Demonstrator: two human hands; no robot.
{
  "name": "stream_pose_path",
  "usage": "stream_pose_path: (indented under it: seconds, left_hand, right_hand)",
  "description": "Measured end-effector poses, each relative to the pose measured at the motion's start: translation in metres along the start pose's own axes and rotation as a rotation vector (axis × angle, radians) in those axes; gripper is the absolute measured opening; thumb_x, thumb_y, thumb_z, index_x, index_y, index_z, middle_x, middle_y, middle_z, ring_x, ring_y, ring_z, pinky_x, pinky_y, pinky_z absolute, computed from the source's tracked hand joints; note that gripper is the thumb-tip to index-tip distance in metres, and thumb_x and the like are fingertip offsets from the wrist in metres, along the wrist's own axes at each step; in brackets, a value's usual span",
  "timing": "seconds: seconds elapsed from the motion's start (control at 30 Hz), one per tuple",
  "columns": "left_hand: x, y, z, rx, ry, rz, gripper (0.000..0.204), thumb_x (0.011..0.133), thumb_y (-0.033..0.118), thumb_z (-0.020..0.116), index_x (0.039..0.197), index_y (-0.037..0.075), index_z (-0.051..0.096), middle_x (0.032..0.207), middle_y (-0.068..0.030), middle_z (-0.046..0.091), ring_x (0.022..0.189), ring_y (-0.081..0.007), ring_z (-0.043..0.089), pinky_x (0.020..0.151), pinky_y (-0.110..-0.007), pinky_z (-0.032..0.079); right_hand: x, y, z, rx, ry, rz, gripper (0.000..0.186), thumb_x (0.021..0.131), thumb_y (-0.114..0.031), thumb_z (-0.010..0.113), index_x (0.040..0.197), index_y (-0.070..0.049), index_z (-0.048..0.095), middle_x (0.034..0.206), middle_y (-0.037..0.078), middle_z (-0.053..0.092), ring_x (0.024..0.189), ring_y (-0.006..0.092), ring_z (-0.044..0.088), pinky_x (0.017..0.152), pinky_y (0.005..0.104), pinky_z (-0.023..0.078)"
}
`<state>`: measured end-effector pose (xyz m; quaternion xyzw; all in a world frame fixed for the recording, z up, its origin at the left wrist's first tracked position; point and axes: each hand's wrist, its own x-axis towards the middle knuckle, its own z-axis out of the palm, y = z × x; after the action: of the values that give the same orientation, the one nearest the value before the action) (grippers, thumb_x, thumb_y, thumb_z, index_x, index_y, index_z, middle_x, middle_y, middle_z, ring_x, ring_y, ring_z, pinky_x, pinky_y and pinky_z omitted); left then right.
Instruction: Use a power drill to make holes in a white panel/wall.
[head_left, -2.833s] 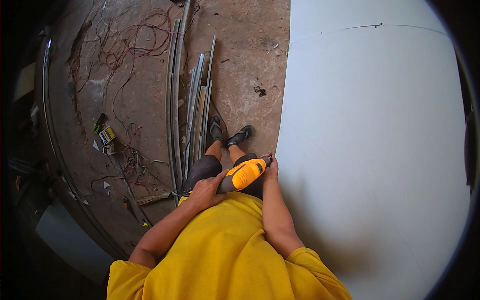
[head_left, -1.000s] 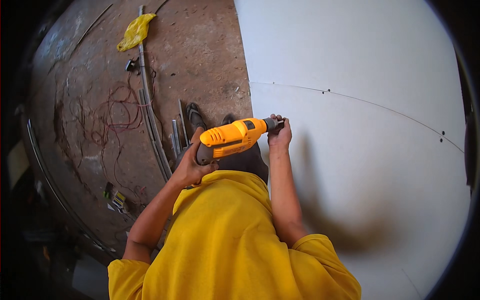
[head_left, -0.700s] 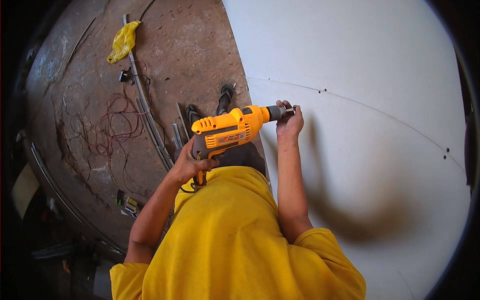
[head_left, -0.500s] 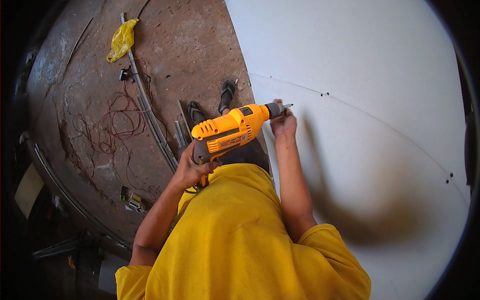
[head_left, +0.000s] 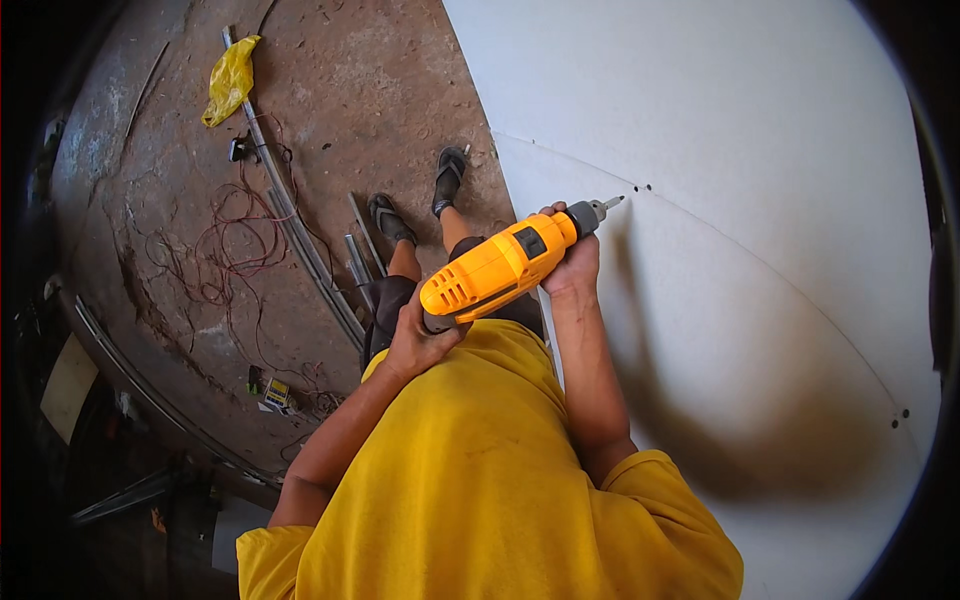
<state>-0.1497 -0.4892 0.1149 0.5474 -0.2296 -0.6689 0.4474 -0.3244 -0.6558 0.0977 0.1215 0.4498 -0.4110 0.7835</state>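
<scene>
A left hand (head_left: 420, 343) grips a power drill (head_left: 497, 268) by its rear as the right hand (head_left: 580, 268) cups its front, apparently for balance, its bit (head_left: 614, 202) angled toward a white panel (head_left: 740, 350).

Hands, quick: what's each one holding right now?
Left hand: closed, holding the drill at its rear.
Right hand: closed, holding the same drill near its front.

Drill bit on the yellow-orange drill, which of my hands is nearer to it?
Your right hand. It grips the front of the drill, just behind the chuck and bit; your left hand is farther back, at the drill's rear.
</scene>
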Motion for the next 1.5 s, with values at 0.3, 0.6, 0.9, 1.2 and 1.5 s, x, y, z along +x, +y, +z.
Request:
stream_pose_path:
  seconds: [0.3,0.6,0.9,1.2,1.5]
  left_hand:
    - [0.000,-0.014,0.006,-0.075,-0.022,-0.060,0.048,0.074,0.014,0.072,0.116,0.005,0.049,0.100,-0.0066,0.063,0.095,-0.0200,0.061,0.088,-0.032,0.044]
    - [0.003,-0.014,0.011,-0.062,0.023,-0.063,0.045,0.073,0.012,0.072,0.112,0.005,0.050,0.100,-0.0063,0.063,0.095,-0.0191,0.060,0.086,-0.030,0.045]
    - [0.005,-0.009,0.014,-0.043,0.036,-0.076,0.043,0.073,0.010,0.071,0.110,0.006,0.051,0.099,-0.0054,0.062,0.094,-0.0191,0.060,0.087,-0.030,0.044]
    - [0.015,0.011,0.015,-0.033,0.063,-0.143,0.037,0.077,0.009,0.069,0.109,0.006,0.051,0.090,-0.0022,0.059,0.076,-0.0117,0.058,0.068,-0.024,0.047]
    - [0.018,0.015,0.012,0.064,0.026,-0.187,0.035,0.079,0.010,0.071,0.108,0.008,0.052,0.086,-0.0008,0.059,0.060,-0.0071,0.054,0.053,-0.020,0.044]
  right_hand:
    - [-0.002,-0.009,0.000,-0.019,0.020,-0.010,0.029,0.089,-0.023,0.037,0.084,-0.003,0.059,0.081,0.014,0.063,0.079,0.0312,0.059,0.076,0.0429,0.050]
    - [0.001,-0.013,0.009,-0.017,0.013,-0.003,0.030,0.089,-0.024,0.037,0.083,-0.003,0.059,0.080,0.015,0.063,0.077,0.0325,0.059,0.075,0.0438,0.050]
    - [0.001,-0.016,0.007,-0.035,0.017,-0.020,0.031,0.090,-0.025,0.038,0.083,-0.002,0.058,0.080,0.016,0.062,0.078,0.0318,0.059,0.077,0.0431,0.050]
    - [0.004,-0.013,0.009,0.036,-0.056,-0.033,0.028,0.091,-0.021,0.037,0.089,-0.001,0.057,0.089,0.016,0.061,0.084,0.0289,0.060,0.081,0.0411,0.050]
    - [0.002,-0.013,0.014,0.048,-0.094,-0.025,0.027,0.090,-0.018,0.035,0.093,-0.001,0.057,0.089,0.016,0.061,0.087,0.0279,0.059,0.084,0.0403,0.049]
